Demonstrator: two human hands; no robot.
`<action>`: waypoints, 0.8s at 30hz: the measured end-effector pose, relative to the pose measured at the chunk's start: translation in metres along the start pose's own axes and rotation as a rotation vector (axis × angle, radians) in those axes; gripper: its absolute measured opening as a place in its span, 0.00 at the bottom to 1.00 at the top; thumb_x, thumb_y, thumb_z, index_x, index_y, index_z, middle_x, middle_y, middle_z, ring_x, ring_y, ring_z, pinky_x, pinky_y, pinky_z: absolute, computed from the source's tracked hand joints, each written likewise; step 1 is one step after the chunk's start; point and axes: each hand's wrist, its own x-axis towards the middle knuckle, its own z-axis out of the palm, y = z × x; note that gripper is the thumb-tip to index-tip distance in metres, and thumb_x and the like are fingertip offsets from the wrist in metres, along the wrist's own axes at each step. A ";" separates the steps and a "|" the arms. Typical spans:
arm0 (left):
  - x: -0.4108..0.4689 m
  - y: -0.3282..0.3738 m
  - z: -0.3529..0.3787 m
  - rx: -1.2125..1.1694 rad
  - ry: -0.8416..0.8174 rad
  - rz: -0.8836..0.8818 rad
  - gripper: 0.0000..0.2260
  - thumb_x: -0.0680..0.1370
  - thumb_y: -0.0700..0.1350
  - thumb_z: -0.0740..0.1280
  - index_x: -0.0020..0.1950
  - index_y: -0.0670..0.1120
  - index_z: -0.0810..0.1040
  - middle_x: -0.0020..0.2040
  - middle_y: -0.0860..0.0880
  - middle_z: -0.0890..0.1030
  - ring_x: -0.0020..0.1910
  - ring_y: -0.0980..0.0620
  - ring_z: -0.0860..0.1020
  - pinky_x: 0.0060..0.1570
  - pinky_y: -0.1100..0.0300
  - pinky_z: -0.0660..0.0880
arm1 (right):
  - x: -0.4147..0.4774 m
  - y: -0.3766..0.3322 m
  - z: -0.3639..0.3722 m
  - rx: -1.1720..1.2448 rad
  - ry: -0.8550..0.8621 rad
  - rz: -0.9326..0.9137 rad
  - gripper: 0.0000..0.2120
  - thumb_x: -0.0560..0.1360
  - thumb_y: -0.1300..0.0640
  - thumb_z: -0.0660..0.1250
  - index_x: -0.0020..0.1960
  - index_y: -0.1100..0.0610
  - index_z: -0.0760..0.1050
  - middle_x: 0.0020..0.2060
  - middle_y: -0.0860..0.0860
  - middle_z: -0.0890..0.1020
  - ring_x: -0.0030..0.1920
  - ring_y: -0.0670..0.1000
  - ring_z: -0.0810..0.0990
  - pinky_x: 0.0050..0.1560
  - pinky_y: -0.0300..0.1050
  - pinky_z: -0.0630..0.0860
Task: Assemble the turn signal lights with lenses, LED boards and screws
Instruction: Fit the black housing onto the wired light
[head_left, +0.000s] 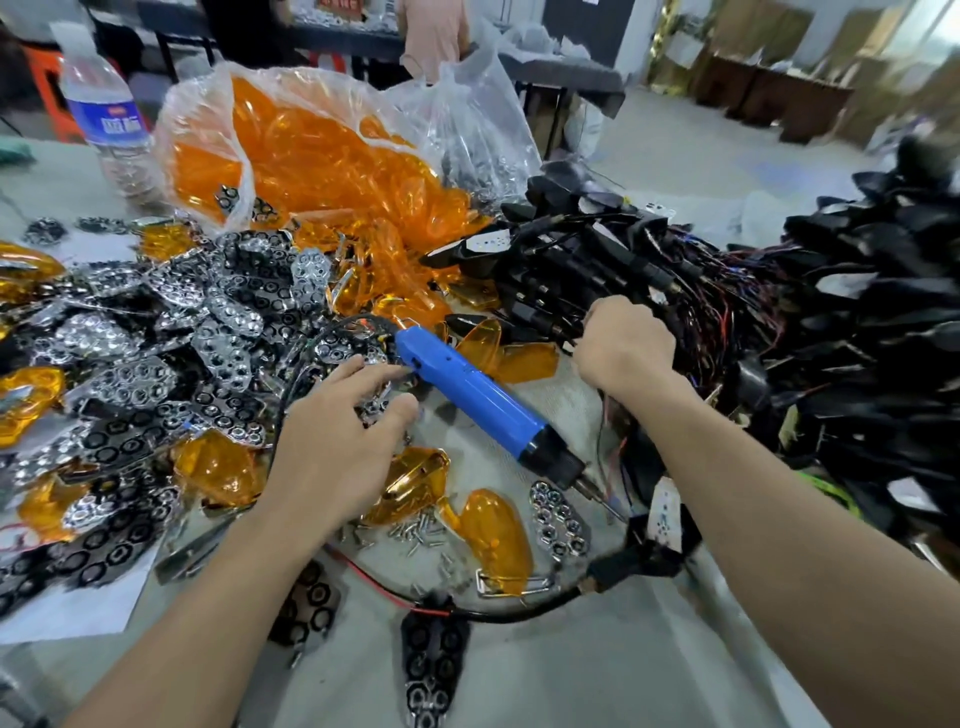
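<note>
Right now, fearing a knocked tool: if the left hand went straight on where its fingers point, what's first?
Probably the blue screwdriver, its rear end just past the left hand; depth unclear.

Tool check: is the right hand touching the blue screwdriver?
Apart. Head view: right hand grips a black housing; an orange lens lies between it and the blue screwdriver.

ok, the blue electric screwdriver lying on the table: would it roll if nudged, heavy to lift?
The blue electric screwdriver looks rigid, with a hard moulded body. Its rounded barrel could roll if nudged, though the orange lenses beside it would probably stop it. It is likely dense for its size and nose-heavy, judging by the black chuck end.
</note>
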 end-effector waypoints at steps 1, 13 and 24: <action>0.001 0.000 0.000 -0.002 0.000 -0.005 0.14 0.80 0.54 0.70 0.66 0.62 0.81 0.76 0.52 0.73 0.77 0.51 0.68 0.75 0.48 0.62 | 0.000 -0.002 -0.003 0.020 -0.006 -0.008 0.13 0.75 0.59 0.69 0.60 0.56 0.80 0.59 0.59 0.82 0.59 0.64 0.80 0.52 0.50 0.72; 0.007 0.000 0.003 -0.331 0.025 -0.051 0.09 0.81 0.50 0.70 0.59 0.59 0.85 0.44 0.62 0.87 0.45 0.67 0.83 0.49 0.62 0.78 | -0.053 -0.032 0.001 0.801 0.161 -0.323 0.12 0.78 0.63 0.66 0.42 0.51 0.85 0.25 0.43 0.79 0.27 0.43 0.74 0.33 0.44 0.75; 0.019 -0.003 0.001 -1.001 -0.268 -0.449 0.16 0.80 0.56 0.66 0.54 0.47 0.88 0.39 0.43 0.86 0.35 0.48 0.83 0.31 0.60 0.79 | -0.135 -0.068 -0.003 0.373 -0.368 -0.907 0.11 0.80 0.59 0.68 0.59 0.50 0.86 0.50 0.45 0.88 0.49 0.46 0.84 0.54 0.45 0.79</action>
